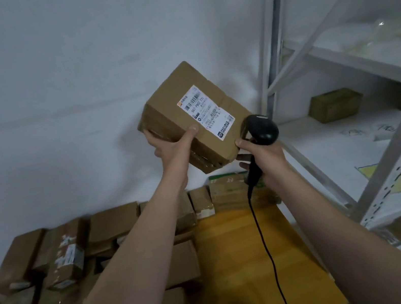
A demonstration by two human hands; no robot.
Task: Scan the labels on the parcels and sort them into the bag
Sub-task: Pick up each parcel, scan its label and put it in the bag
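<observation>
Held up tilted in left hand (pixel 170 146): brown cardboard parcel (pixel 167 109), white barcode label (pixel 205 113) facing camera. Gripped in right hand (pixel 263 155): black corded scanner (pixel 262 128), head just beside parcel's lower corner. Heaped below, left of yellow surface (pixel 238 252): more brown parcels (pixel 78 253). Noted at right: white shelving (pixel 338 60).

Occlusions and cut-offs, head view

Fine print on the label (pixel 204 113) of the held parcel (pixel 174 113) cannot be read. The fingers of the left hand (pixel 169 149) are mostly hidden under the parcel. The scanner (pixel 262 127) window is turned away and its handle is covered by the right hand (pixel 264 156). The cable (pixel 267 247) is cut by the bottom edge. The parcel pile (pixel 62 254) is masked by both forearms and clipped at left and bottom. The shelf rack (pixel 277 31) is clipped at the right, and the items on its upper shelf are blurred.
</observation>
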